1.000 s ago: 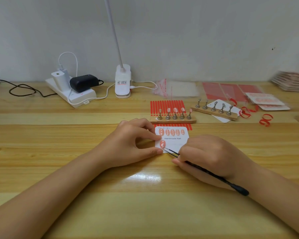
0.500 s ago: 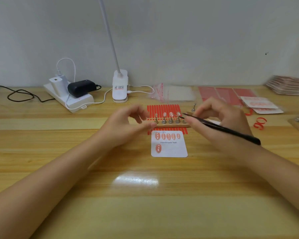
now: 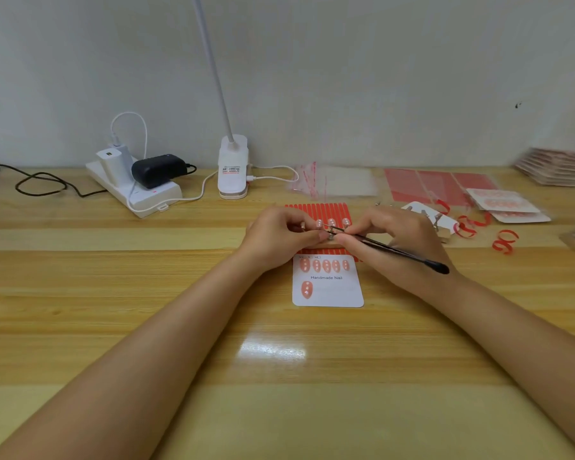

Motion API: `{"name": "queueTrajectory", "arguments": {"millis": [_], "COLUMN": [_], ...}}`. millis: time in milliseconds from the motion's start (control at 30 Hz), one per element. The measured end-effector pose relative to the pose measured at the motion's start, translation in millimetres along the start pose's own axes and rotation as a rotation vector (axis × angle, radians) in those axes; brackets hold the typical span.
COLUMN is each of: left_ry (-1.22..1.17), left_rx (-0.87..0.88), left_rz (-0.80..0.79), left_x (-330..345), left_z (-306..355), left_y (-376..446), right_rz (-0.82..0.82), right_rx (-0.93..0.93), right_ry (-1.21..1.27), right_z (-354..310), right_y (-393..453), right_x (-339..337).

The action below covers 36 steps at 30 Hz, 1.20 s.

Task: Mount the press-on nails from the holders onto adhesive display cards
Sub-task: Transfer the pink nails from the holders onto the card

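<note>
While the white display card [image 3: 328, 282] lay flat on the wooden table [image 3: 113, 327] with five pink nails in its top row and a sixth nail [image 3: 306, 289] alone at its lower left, both hands worked just behind it over the nail holder [image 3: 332, 231]. That holder sat on a red striped adhesive sheet [image 3: 326, 212], and pale nails stood on its small pegs, partly hidden by the fingers. The left hand [image 3: 276, 235] was curled, its thumb and fingertips pinched together at one of the pegs. The right hand [image 3: 395, 242] gripped black tweezers [image 3: 389, 247], whose tips reached in at the same peg; whether they held a nail could not be told. Farther right lay a second holder [image 3: 429, 219] on a white card, curled red strips [image 3: 503, 242], red sheets and finished cards. Along the wall stood a white clip lamp [image 3: 233, 171], a power strip [image 3: 136, 190] with chargers, and clear bags [image 3: 332, 182].
</note>
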<state>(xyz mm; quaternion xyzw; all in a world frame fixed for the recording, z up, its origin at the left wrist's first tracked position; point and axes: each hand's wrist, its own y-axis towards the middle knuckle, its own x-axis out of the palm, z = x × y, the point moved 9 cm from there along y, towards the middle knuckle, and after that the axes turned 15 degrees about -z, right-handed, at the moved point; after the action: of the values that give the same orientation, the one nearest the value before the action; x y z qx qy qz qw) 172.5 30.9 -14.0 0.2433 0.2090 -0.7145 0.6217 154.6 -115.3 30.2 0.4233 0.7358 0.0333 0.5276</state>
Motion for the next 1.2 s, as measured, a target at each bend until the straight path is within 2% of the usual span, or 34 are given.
{"name": "queueTrajectory", "arguments": {"millis": [133, 400, 667, 967, 1200], "left_ry": [0.007, 0.001, 0.003, -0.041, -0.093], "left_rx": [0.001, -0.007, -0.002, -0.028, 0.03], "left_rz": [-0.01, -0.01, -0.02, -0.034, 0.009], "left_x": [0.7, 0.7, 1.3, 4.1, -0.7], "left_z": [1.0, 3.0, 2.2, -1.0, -1.1], "left_y": [0.4, -1.8, -0.3, -1.1, -1.5], "right_rz": [-0.009, -0.035, -0.064, 0.081, 0.024], "right_rx": [0.026, 0.164, 0.093, 0.148, 0.142], "right_ry": [0.005, 0.23, 0.194, 0.266, 0.203], "right_z": [2.5, 16.7, 5.7, 16.3, 14.2], "right_y": [0.6, 0.6, 2.6, -3.4, -5.5], "right_x": [1.5, 3.8, 4.5, -1.8, -0.9]}}
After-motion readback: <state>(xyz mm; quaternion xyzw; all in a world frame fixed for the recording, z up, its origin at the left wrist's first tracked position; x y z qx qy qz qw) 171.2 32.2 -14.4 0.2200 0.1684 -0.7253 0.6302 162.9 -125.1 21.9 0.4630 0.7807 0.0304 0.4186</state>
